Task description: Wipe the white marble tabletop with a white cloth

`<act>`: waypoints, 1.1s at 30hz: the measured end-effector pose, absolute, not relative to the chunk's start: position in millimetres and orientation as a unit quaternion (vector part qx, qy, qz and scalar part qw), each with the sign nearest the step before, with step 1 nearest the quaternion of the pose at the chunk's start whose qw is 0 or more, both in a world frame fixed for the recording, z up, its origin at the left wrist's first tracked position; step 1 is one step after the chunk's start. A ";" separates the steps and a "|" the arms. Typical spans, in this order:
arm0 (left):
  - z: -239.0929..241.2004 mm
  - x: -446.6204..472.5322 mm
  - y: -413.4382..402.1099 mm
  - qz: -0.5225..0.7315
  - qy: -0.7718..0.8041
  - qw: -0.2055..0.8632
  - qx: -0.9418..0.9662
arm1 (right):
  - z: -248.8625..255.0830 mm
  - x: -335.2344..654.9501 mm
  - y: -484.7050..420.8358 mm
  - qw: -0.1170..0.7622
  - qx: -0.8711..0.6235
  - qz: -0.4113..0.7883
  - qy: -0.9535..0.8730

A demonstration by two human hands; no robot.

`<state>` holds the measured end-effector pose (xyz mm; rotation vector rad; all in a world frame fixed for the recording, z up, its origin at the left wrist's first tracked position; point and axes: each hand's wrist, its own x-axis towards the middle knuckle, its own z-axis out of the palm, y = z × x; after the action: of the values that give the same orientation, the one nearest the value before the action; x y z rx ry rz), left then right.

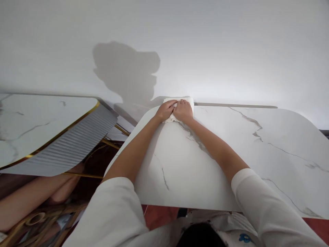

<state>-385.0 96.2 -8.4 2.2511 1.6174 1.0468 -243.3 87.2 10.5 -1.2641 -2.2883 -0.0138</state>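
A folded white cloth (171, 119) lies flat at the far edge of the white marbled tabletop (180, 164), close to the wall. My left hand (166, 110) grips the left part of the cloth, its fingers pointing to the right. Beside it, my right hand (183, 110) presses on the cloth's right part with fingers bent over it. The two hands touch at the fingertips, and both arms reach straight forward across the table. Part of the cloth is hidden under my palms.
A second marbled table (43, 127) with a gold rim and ribbed grey side stands to the left. Below it show another person's bare legs (38, 192) and a wooden chair (38, 219). The white wall (218, 51) rises behind both tables; red floor (161, 216) shows below.
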 end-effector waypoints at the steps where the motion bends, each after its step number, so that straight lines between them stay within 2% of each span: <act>1: -8.5 -385.2 96.8 0.351 0.542 0.088 0.759 | 10.6 -242.9 87.0 0.259 -0.466 -0.007 -0.846; 11: -3.9 -371.9 64.3 0.323 0.532 0.042 0.782 | 10.8 -230.9 62.8 0.221 -0.452 -0.040 -0.863; 18: -15.6 -369.4 -12.3 0.297 0.540 -0.011 0.787 | 6.9 -221.5 -6.6 0.221 -0.401 -0.060 -0.887; 27: -25.6 -385.0 -139.0 0.295 0.596 -0.025 0.746 | 4.2 -235.9 -109.4 0.202 -0.332 -0.069 -0.919; 33: -32.4 -415.1 -181.0 0.299 0.620 -0.034 0.725 | 4.0 -262.8 -142.1 0.198 -0.297 -0.054 -0.933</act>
<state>-415.1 -181.0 -32.4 2.3276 1.9912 0.9620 -262.8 -142.1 4.0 -0.8323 -2.6102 -0.1509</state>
